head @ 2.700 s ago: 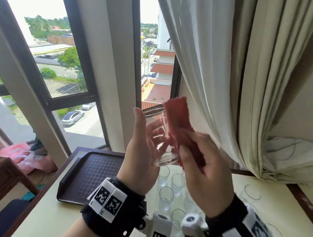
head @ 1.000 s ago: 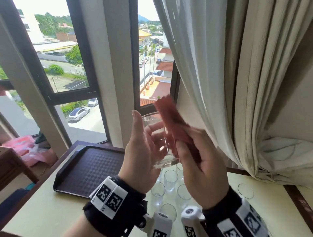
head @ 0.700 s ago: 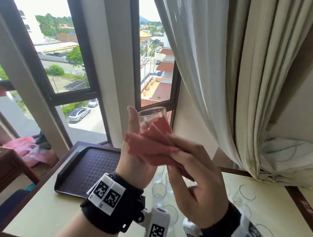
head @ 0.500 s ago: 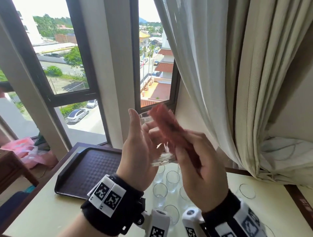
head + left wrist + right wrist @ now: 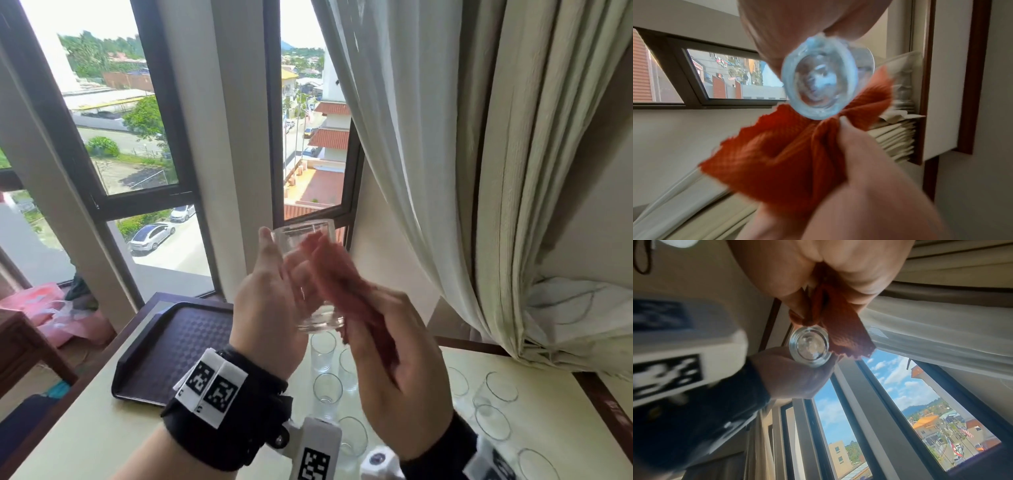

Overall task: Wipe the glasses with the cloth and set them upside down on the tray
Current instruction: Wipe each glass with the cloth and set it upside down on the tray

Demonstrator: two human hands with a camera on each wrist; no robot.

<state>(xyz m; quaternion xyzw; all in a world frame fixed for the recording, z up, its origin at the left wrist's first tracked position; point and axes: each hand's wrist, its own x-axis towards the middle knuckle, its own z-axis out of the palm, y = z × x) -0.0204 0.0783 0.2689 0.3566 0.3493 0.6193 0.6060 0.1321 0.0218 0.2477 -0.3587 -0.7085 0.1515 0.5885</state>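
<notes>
Clear glass is the material in hand: one glass point(image 5: 310, 274) is held at centre frame of the head view, above the table, rim up and base down, its long axis near upright. It is gripped by the left hand point(image 5: 270, 301), whose fingers are curled round its left wall. The right hand point(image 5: 394, 373) lies just to the right of it, fingers bunched on the red cloth point(image 5: 337, 274), which is pressed against the right wall and reaches toward the rim. In the left wrist view the thick base point(image 5: 819, 78) faces the camera with the cloth point(image 5: 781, 155) gathered directly below it.

Wiping is judged to be under way. For placement, the glass must be inverted and carried down and left; the left hand is the nearer one to the tray.

Below the hands, several unwiped glasses point(image 5: 327, 389) stand rim up on the pale table point(image 5: 85, 442), lower centre to lower right. The dark tray point(image 5: 178, 346), left of centre, holds no glass in its visible part.
</notes>
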